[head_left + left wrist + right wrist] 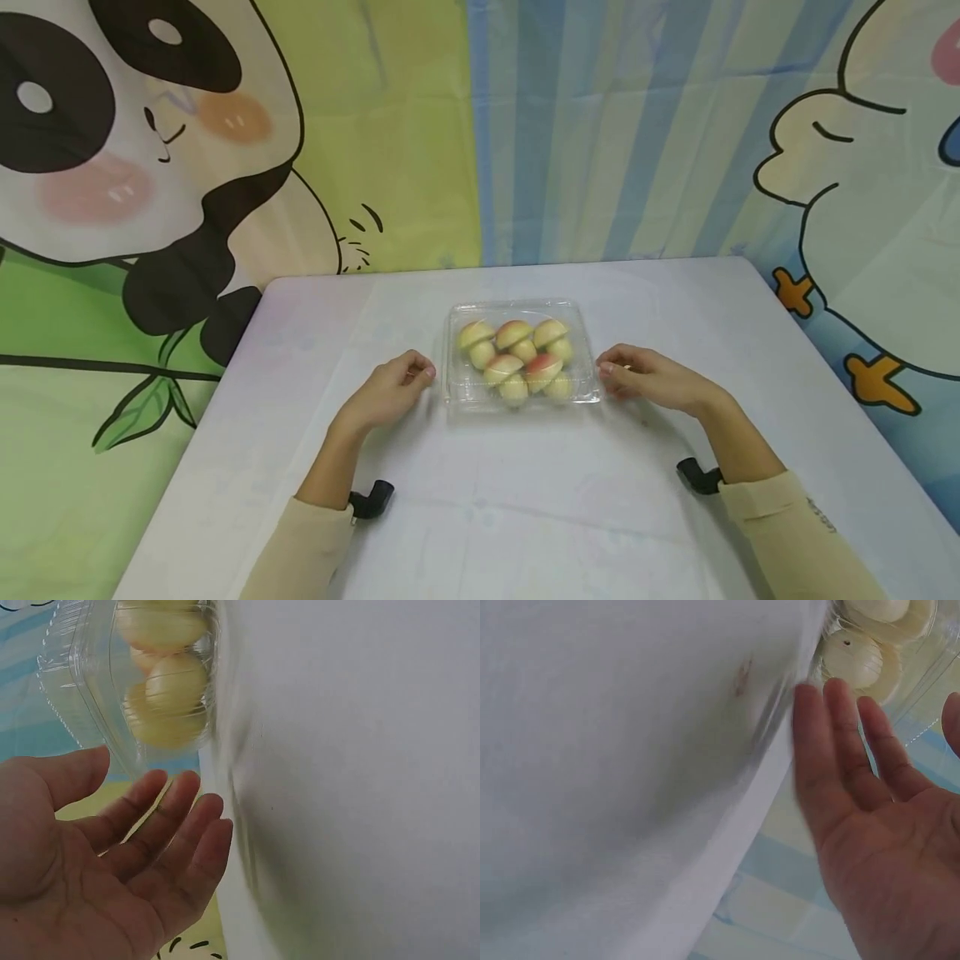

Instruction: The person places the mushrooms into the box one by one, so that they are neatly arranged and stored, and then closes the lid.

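A clear plastic clamshell box (461, 392) sits on the white table with its lid down. Inside are several mushroom-shaped pieces (513, 333) with red-and-yellow caps and pale round stems. To the box's left is my left hand (386, 392), its fingers loosely bent and holding nothing; a small gap separates it from the box. My right hand (660, 379) is at the box's right edge, fingertips very near it; whether they touch I cannot tell. In the left wrist view the palm (97, 877) faces the box with fingers apart. The right wrist view shows the right fingers (881, 742) extended beside the box.
The white table (480, 517) reaches back to a printed cloth backdrop (585, 125) with a panda and a white cartoon figure. A black wrist mount (372, 500) is on the left wrist, and another black mount (699, 477) is on the right.
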### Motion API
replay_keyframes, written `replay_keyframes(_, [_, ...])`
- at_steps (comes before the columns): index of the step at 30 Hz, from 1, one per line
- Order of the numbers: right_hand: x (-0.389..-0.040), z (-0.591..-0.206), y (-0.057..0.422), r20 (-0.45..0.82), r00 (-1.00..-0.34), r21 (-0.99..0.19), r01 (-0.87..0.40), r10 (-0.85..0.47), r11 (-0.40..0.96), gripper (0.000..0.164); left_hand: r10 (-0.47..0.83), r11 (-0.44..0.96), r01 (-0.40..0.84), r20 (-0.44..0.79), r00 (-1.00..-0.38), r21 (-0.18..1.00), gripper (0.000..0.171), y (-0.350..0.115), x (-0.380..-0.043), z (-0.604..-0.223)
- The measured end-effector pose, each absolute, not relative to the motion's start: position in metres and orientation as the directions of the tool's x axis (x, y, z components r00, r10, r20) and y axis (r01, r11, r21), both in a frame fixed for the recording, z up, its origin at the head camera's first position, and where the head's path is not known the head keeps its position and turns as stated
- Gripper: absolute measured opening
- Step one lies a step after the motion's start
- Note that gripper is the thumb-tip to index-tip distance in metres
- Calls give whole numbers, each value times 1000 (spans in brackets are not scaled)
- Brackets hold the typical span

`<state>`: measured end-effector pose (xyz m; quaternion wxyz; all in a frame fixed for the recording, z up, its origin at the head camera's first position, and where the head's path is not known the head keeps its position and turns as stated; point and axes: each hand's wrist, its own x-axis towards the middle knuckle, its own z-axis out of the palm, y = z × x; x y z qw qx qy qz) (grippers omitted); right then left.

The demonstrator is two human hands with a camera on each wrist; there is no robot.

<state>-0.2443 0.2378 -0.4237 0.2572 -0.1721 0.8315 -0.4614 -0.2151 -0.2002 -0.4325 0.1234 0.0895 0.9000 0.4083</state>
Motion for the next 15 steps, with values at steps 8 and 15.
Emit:
replay_keyframes(8, [-245,-413,236,-172,-864,-734,-208,-472,647,53,286,765,158,-109,-952,625,49,-201,-218,-424])
replay_keyframes(15, [-250,-402,236,-82,-882,-573,-340,-464,746,61,294,854,238,-51,-955,462,55,-190,-225,-419])
